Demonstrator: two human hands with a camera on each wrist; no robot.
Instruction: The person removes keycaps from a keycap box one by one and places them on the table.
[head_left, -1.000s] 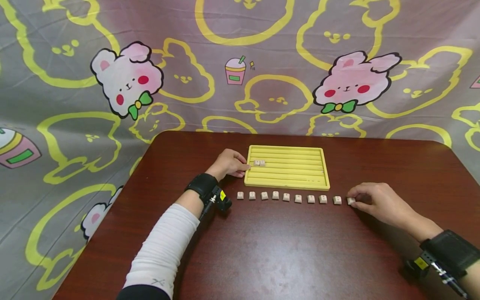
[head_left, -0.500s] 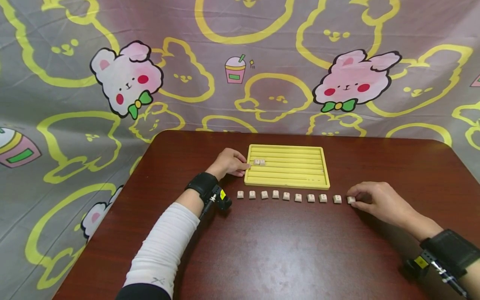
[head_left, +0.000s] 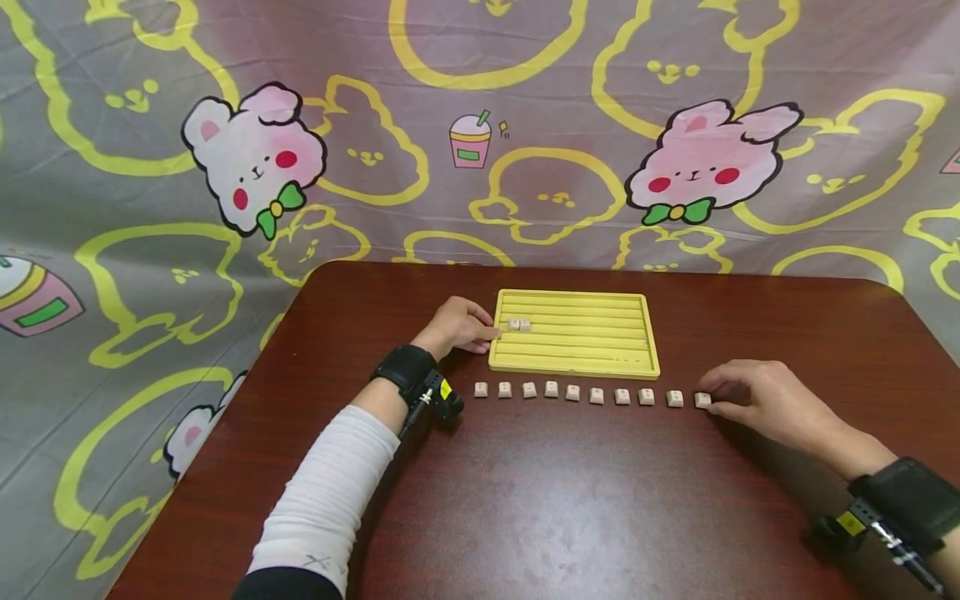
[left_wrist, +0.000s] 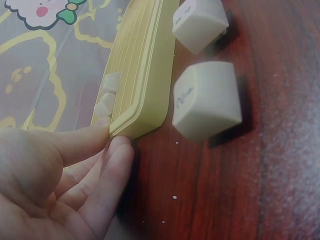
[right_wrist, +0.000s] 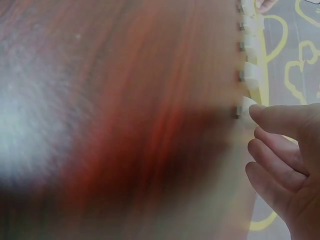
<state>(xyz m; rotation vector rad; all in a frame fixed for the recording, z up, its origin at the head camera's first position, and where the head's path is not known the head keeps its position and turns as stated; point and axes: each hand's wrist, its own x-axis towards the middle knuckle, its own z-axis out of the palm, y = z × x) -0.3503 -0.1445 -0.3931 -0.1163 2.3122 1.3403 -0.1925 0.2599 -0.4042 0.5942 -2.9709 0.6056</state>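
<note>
At the left side of the yellow ridged tray [head_left: 573,362], my left hand [head_left: 459,325] pinches the rim, thumb on top and fingers against the outer side. Two white keycaps [head_left: 519,325] sit side by side in one of the tray's grooves, near that hand. A row of several white keycaps [head_left: 596,397] with small printed marks lies on the table in front of the tray. My right hand [head_left: 768,404] is at the rightmost keycap [head_left: 702,401], its thumb and index finger loosely spread beside it. In the right wrist view, the thumb [right_wrist: 280,117] partly overlaps that keycap.
The dark red-brown wooden table [head_left: 570,508] spreads in front of the row and to both sides. A grey cloth [head_left: 525,83] with yellow outlines and rabbit faces hangs behind it. Tiny white specks [left_wrist: 174,197] lie near the tray in the left wrist view.
My right hand has shifted slightly to the right, its fingers easing away from the rightmost keycap, which stays in place. The left hand and the tray have not moved.
</note>
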